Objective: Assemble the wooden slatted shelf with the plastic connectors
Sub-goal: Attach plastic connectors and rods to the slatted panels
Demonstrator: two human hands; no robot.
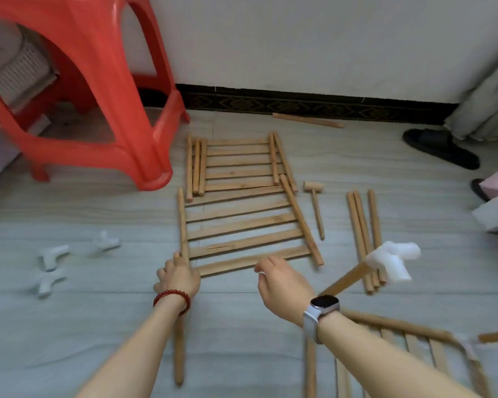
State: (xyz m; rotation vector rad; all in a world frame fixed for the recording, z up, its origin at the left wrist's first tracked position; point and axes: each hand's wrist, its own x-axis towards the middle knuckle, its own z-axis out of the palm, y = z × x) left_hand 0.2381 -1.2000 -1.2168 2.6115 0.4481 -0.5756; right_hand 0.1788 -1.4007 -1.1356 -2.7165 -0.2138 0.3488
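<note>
Two wooden slatted panels lie on the floor, a far one (239, 165) and a near one (242, 225). My left hand (179, 275) grips the near panel's left rail (181, 219) at its near corner. Just over the nearest slat (227, 267), my right hand (282, 282) hovers with loosely curled fingers and holds nothing. A white plastic connector (391, 262) sits on the end of a dowel (345, 280) that rises from a partly built frame (414, 343) at the lower right. Three more white connectors (52, 255) lie at the left.
A red plastic stool (98, 90) stands at the upper left. A small wooden mallet (314, 202) and three loose dowels (362, 239) lie right of the panels. Another dowel (308, 120) lies by the wall, a black slipper (440, 147) at the right.
</note>
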